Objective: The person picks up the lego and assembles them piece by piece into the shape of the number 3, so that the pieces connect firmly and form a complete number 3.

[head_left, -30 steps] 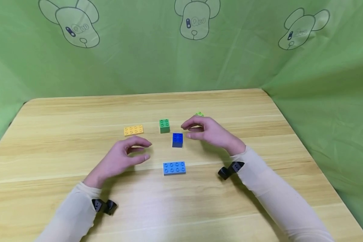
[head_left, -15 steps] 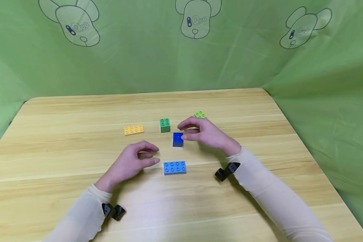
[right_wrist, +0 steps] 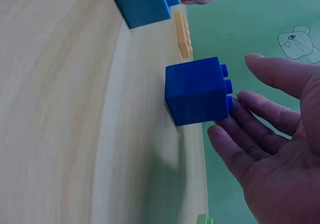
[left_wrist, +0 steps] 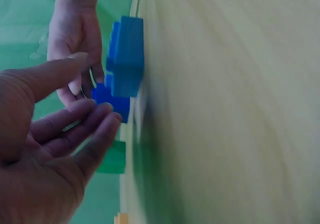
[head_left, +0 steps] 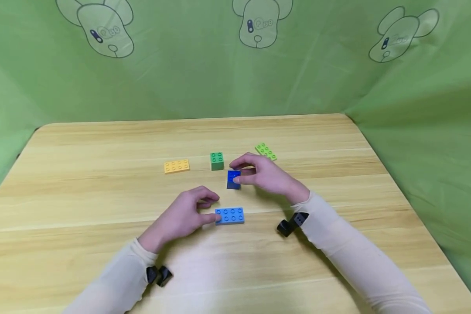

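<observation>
Surface [head_left: 259, 279] of pale, streaked wood grain. Left hand [head_left: 182, 214], released, fingers loosely bent, just left of an oblong light-blue brick [head_left: 231, 216], long axis running left to right. Right hand [head_left: 267, 174], also released, just right of a cube-like dark-blue brick [head_left: 232, 185], farther back. Smooth plastic, round studs on both.

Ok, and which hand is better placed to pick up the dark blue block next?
Probably the right hand: it is open, right beside the dark blue block. The left hand is farther from that block, with its thumb at the light blue brick.
</observation>
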Demonstrator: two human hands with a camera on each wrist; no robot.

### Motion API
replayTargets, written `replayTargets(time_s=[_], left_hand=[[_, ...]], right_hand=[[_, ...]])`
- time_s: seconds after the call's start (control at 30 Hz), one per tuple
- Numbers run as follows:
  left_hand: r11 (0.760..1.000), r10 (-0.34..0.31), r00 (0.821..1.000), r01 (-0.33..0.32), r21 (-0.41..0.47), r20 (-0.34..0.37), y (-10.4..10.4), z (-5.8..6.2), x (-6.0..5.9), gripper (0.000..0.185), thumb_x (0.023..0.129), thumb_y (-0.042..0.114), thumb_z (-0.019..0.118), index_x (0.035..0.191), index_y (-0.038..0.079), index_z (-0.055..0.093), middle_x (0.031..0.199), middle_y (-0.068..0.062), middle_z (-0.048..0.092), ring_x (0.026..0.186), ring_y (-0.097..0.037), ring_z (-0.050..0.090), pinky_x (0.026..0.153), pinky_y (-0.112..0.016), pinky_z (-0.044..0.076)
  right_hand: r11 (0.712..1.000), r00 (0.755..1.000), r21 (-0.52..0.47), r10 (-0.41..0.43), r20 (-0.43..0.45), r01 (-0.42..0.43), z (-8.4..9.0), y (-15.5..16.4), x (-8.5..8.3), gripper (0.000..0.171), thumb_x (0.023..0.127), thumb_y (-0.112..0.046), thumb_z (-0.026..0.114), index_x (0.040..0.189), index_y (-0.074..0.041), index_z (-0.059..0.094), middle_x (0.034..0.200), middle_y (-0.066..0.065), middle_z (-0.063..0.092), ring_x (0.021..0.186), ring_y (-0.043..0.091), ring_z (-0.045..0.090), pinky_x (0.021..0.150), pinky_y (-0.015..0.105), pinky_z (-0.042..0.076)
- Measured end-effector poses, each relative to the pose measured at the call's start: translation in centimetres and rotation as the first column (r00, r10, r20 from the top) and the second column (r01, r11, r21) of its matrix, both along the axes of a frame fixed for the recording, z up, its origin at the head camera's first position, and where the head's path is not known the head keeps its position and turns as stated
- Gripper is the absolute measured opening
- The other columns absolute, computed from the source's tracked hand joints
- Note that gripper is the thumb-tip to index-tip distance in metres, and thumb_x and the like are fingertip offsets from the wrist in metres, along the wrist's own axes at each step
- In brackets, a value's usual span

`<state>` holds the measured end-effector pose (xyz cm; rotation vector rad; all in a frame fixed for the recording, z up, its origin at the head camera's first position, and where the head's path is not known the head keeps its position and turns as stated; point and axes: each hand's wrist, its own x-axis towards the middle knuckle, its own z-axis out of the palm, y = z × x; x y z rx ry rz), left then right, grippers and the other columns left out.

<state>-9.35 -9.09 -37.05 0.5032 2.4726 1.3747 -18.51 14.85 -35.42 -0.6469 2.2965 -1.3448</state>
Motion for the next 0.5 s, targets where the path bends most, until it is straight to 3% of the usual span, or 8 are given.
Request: replayTargets(time_s=[0.23,0.5], left_hand=[[0.997,-0.007,1.000,0.007,-0.072,-0.004,1.0,0.2,0.2,0.039,0.080,0.015,0.083,0.114,0.004,0.068,0.109,-0.002,0.065,0.101,-0.019,0.062,0.092,-0.035,0.051],[0.980,-0.108,0.984,0.082,-0.179,-0.140,1.7,0.2,0.3,0.033,0.081,0.012,0.082,0.109,0.000,0.069,0.099,-0.002,0.063,0.090,-0.018,0.059,0.085,-0.034,0.051]], right_hand=[[1.000,1.000,0.028,0.010,0.005,-0.010,-0.1,-0.2,0.0,0.039,0.091,-0.005,0.069,0.128,-0.001,0.059,0.127,0.010,0.055,0.116,0.026,0.056,0.099,0.038,0.048],[0.998,1.000,0.066,0.017,-0.015,-0.016,-0.4,-0.2,0.0,0.039,0.091,-0.006,0.069,0.128,-0.003,0.059,0.127,0.007,0.056,0.114,0.025,0.057,0.100,0.039,0.046]])
